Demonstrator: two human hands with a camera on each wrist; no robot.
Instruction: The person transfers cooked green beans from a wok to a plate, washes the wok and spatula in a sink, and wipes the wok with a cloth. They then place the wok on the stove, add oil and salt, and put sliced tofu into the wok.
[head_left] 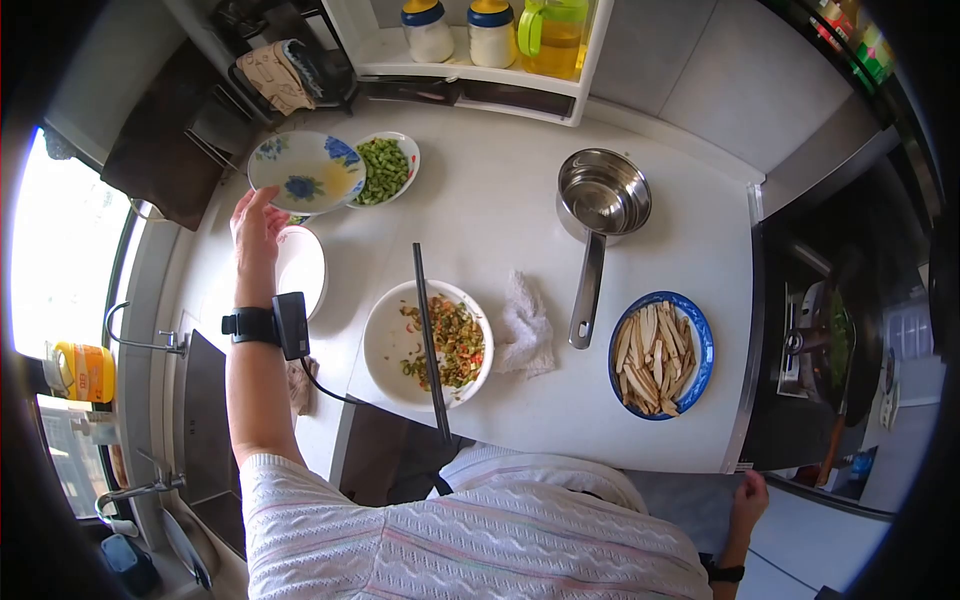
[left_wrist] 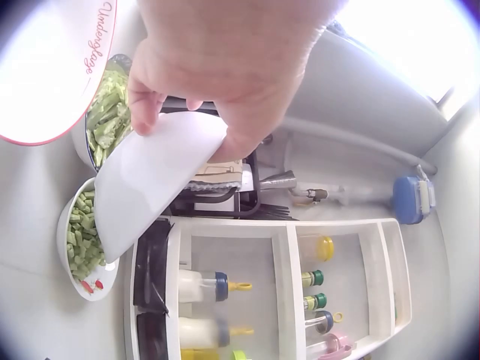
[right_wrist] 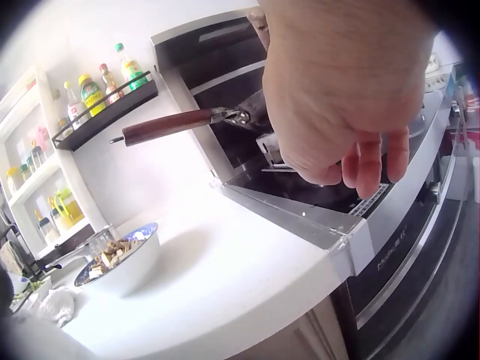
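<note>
The white counter point(head_left: 480, 160) spreads below a white wall shelf point(head_left: 375, 58), with a black stove point(head_left: 800, 330) at its right end. Over the left far part of this counter, the left grip point(head_left: 262, 222) pinches the edge of a shallow white dish with blue flowers point(head_left: 290, 158), its thumb and fingers at the rim. The dish appears to be held above the counter, and in the head view it overlaps a white oval dish of chopped green pieces point(head_left: 412, 160). A yellowish trace shows inside it.

The dish looks like glazed ceramic, so it is probably stiff, of moderate weight, and fragile if it knocks another bowl. Its smooth surface may be slippery when wet. The rim is a proper place to take it, with the thumb on one face and the fingers on the other; a second hand under the opposite edge would make it steadier.

Nearer to the body there is a plain white bowl point(head_left: 302, 272), then a round white bowl of chopped mixture point(head_left: 380, 352) with dark chopsticks point(head_left: 428, 335) across it. Further right are a crumpled whitish cloth point(head_left: 525, 330), a steel saucepan point(head_left: 588, 215) and a blue-rimmed plate of pale strips point(head_left: 706, 358). The right grip point(head_left: 748, 503) is open and relaxed near the stove, holding nothing.
</note>
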